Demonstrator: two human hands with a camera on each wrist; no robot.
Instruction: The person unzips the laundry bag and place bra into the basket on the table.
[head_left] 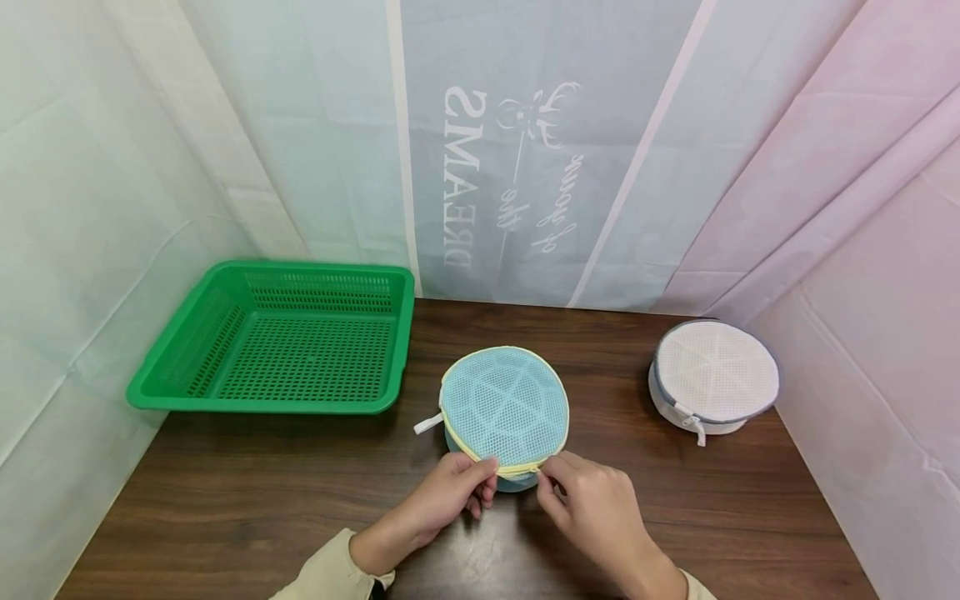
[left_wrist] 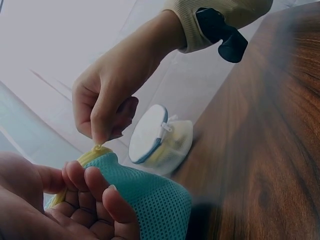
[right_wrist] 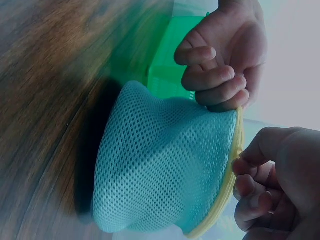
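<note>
A round blue mesh laundry bag [head_left: 504, 407] with yellow zipper trim stands on the wooden table before me, a white loop at its left side. My left hand [head_left: 456, 492] pinches its yellow rim at the front between thumb and fingers. Just to the right, my right hand [head_left: 596, 504] pinches the zipper pull at the trim, as the left wrist view shows with the right hand [left_wrist: 112, 95] over the yellow edge. In the right wrist view the mesh side of the bag [right_wrist: 150, 160] bulges, and the right fingers [right_wrist: 247, 185] are at the zipper.
At the left rear sits a green plastic basket [head_left: 270, 406] with slotted walls. A white round mesh bag [head_left: 716, 371] with grey-blue trim and a zipper stands at the right rear. Fabric curtains [head_left: 555, 167] enclose the table's back and sides.
</note>
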